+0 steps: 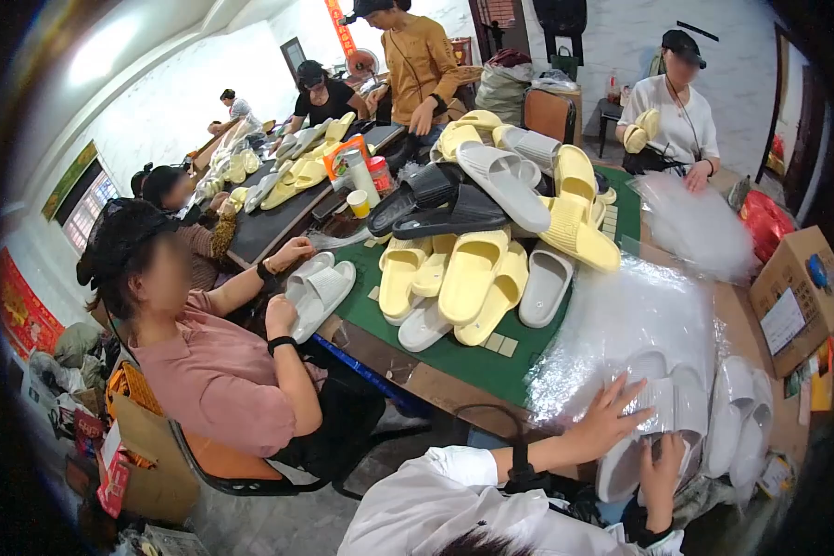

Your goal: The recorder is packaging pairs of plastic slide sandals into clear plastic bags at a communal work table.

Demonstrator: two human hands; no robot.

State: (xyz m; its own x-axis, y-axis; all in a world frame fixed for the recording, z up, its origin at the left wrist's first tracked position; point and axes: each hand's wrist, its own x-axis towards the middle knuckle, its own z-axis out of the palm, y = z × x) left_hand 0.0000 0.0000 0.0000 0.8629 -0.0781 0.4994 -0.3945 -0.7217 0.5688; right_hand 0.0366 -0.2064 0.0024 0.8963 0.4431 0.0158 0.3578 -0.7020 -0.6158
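Observation:
Light grey slide slippers [688,398] lie in front of me at the lower right, partly hidden by my hands. My left hand [610,415] reaches over them with its fingers spread and holds nothing. My right hand [661,471] is closed on the strap of a slipper, its fingers curled. Another pair of light grey slippers [737,408] lies just to the right. Clear plastic bags [635,306] are stacked just beyond my hands, reaching under the slippers' far ends.
Yellow, black and grey slippers [473,273] are heaped on the green mat [537,345]. A cardboard box [792,287] stands at the right edge. A co-worker in pink [213,371] handles grey slippers [320,292]; a yellow cup [358,204] stands beyond. Another co-worker [681,125] holds yellow slippers.

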